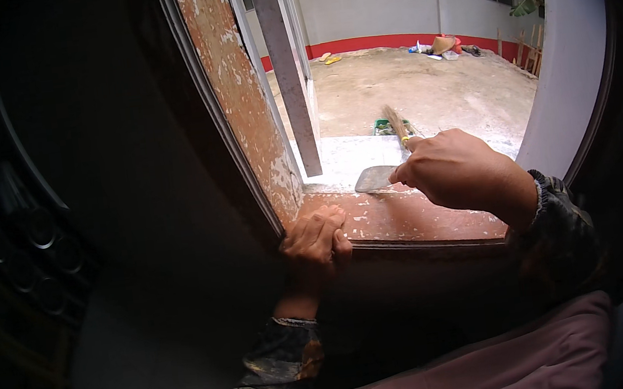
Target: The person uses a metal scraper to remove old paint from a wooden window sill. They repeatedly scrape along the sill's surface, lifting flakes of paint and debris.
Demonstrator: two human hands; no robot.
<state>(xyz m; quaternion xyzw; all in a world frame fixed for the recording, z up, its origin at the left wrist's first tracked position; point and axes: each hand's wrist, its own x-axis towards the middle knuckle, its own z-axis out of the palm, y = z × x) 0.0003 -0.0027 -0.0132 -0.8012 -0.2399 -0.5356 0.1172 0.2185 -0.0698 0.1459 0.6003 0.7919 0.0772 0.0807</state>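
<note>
Legible text, labels, brands, numbers, signs: none. Scraper: marking, if any, unreadable. Outdoor wall: nothing readable. Blue-and-white item near the wall: too small for any print to be read.

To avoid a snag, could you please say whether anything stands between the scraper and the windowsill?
Nothing visible: the right hand holds the scraper at the windowsill, the left hand resting near its left corner.
</note>
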